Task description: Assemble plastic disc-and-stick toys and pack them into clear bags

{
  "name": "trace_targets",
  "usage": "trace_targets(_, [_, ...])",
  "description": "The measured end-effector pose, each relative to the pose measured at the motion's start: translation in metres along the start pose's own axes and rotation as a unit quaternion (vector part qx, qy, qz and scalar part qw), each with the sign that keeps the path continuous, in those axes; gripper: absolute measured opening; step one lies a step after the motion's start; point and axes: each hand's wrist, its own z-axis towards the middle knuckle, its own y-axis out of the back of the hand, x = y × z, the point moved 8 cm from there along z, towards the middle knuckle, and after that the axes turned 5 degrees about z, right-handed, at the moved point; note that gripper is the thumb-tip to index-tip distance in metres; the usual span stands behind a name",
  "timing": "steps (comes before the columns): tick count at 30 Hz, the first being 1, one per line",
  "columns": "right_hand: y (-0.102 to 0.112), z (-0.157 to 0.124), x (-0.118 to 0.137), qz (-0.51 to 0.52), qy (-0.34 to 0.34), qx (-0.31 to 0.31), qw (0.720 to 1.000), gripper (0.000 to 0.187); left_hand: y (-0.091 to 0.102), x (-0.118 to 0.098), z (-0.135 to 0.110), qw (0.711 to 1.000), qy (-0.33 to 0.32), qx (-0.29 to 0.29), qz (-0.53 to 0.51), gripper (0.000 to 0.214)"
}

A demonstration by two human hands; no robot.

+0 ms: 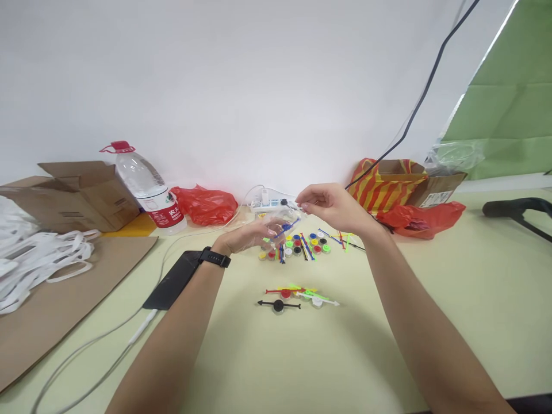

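A clear plastic bag with a blue arrow spinner showing in it is held in my left hand, its fingers curled around the lower side. Above and to the right, my right hand pinches at the bag's upper edge. Below them on the table lie assembled arrow spinners: a black one, a red one, a white one, plus green and yellow ones partly overlapping. Behind the hands are several loose round spinner bases and loose arrows in mixed colours.
A power strip sits against the wall. At left are a large water bottle, a red bag, a cardboard box, white straps and a black phone-like device with a cable. A striped bag stands at right.
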Motion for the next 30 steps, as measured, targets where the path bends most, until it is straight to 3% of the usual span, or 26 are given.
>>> trace_targets(7, [0.008, -0.005, 0.010, -0.098, -0.008, -0.013, 0.995, 0.020, 0.004, 0.005, -0.007, 0.996, 0.056, 0.000, 0.075, 0.047])
trace_targets(9, [0.003, -0.008, 0.016, -0.105, -0.009, 0.032, 0.994, 0.022, 0.010, 0.007, -0.009, 0.995, 0.068, -0.011, 0.075, 0.050])
trace_targets(11, [-0.013, -0.012, 0.017, -0.094, -0.016, 0.128, 0.987, 0.021, 0.016, 0.008, -0.011, 0.995, 0.069, -0.023, 0.069, 0.053])
trace_targets(15, [-0.060, -0.029, -0.003, -0.089, -0.059, 0.346, 0.932, 0.017, 0.024, 0.007, -0.014, 0.995, 0.052, -0.040, 0.069, 0.046])
trace_targets(19, [-0.099, -0.040, -0.042, -0.164, -0.147, 0.442, 0.870, 0.022, 0.026, 0.004, -0.017, 0.995, 0.050, -0.054, 0.074, 0.042])
trace_targets(23, [-0.131, -0.054, -0.070, -0.172, -0.221, 0.528, 0.802, 0.025, 0.024, 0.002, -0.018, 0.994, 0.054, -0.049, 0.078, 0.044])
trace_targets(25, [-0.139, -0.054, -0.076, -0.167, -0.223, 0.534, 0.799, 0.022, 0.023, 0.001, -0.018, 0.995, 0.051, -0.042, 0.081, 0.046])
trace_targets(30, [-0.143, -0.049, -0.079, -0.119, -0.193, 0.516, 0.826, 0.023, 0.025, 0.002, -0.018, 0.994, 0.049, -0.033, 0.095, 0.053])
